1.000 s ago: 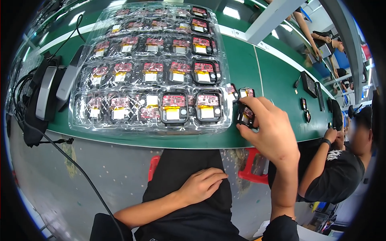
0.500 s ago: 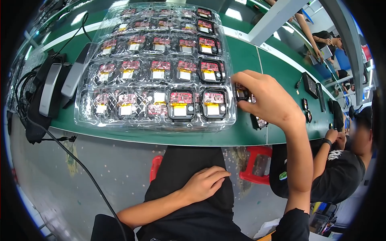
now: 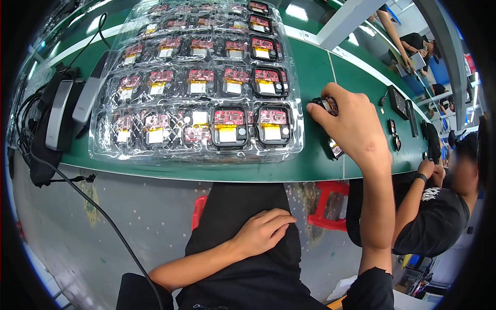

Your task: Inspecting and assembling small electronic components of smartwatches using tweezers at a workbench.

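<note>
My right hand (image 3: 356,124) is over the green bench just right of the tray, thumb and fingers curled round a small dark-cased circuit module (image 3: 329,105). The fingers partly cover that module. Beside the wrist, nearer the bench edge, lies another dark module with a white part (image 3: 335,148). My left hand (image 3: 263,232) lies on my thigh, fingers stretched out, holding nothing. The stacked clear plastic tray (image 3: 170,156) carries rows of red circuit boards with white battery-like blocks. Some sit in black square frames, such as a framed board (image 3: 274,125) at the near right corner.
Black and silver devices (image 3: 63,114) with cables stand left of the tray, and a cord hangs past the bench edge. Dark parts (image 3: 395,135) lie farther right. A co-worker (image 3: 434,212) sits at the right near a red stool (image 3: 325,206). A grey post (image 3: 356,23) rises behind.
My right hand has moved right, away from the tray's edge, with the module between its fingers. The view has shifted slightly. My left hand stays on my thigh.
</note>
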Demonstrator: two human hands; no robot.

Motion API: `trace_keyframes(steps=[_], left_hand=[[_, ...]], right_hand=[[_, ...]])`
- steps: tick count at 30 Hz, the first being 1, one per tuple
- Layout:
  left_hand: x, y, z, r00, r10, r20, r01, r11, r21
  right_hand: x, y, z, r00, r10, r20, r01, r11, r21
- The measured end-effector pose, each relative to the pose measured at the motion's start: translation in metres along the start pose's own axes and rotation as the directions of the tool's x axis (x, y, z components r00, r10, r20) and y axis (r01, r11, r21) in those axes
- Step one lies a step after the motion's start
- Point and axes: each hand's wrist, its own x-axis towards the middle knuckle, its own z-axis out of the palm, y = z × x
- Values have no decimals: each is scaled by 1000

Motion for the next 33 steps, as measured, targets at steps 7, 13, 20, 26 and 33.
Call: trace_keyframes(steps=[7,13,20,26,33], left_hand=[[1,4,-3,1000,-26,0,26,1000,-11],[-1,5,-5,1000,-18,-1,18,1000,-6],[-3,4,-6,1000,-17,-13,17,1000,-4],[-6,5,-6,999,-32,10,32,999,-30],[-7,7,-11,998,-69,-10,68,996,-64]], right_hand=[[-1,0,-5,994,-94,56,98,992,-83],[0,3,-2,983,-147,111,155,986,-61],[3,11,-1,978,-151,141,159,986,-46],[2,15,-8,967,-186,176,192,981,-17],[-26,26,-46,904,-342,255,345,938,37]])
